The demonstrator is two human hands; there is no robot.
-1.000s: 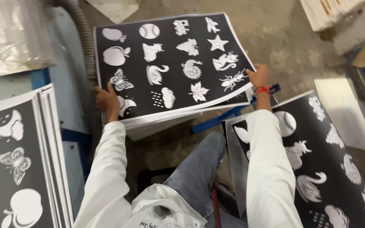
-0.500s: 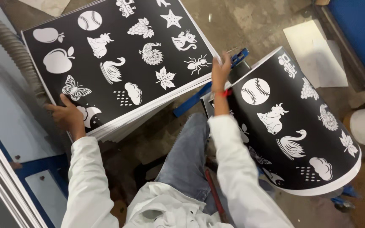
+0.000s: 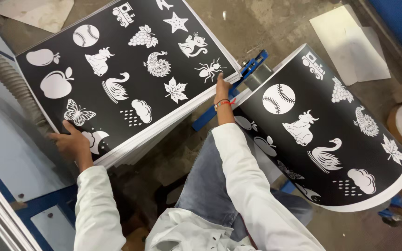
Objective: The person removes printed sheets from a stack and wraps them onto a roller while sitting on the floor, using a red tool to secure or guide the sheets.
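While gripping one sheet stack (image 3: 131, 79) at opposite edges, both arms outstretched | left hand (image 3: 73, 144): fingers curled over near corner, thumb on top | right hand (image 3: 222, 88): fingers closed under far edge, wrist banded | second stack (image 3: 331, 135): curved, just right of right fingers | stacks: two

Both hands are gripping a thick stack of black printed sheets (image 3: 126, 79) filling the upper left: left hand (image 3: 73, 144) at its lower-left corner, right hand (image 3: 222, 88) at its right edge.
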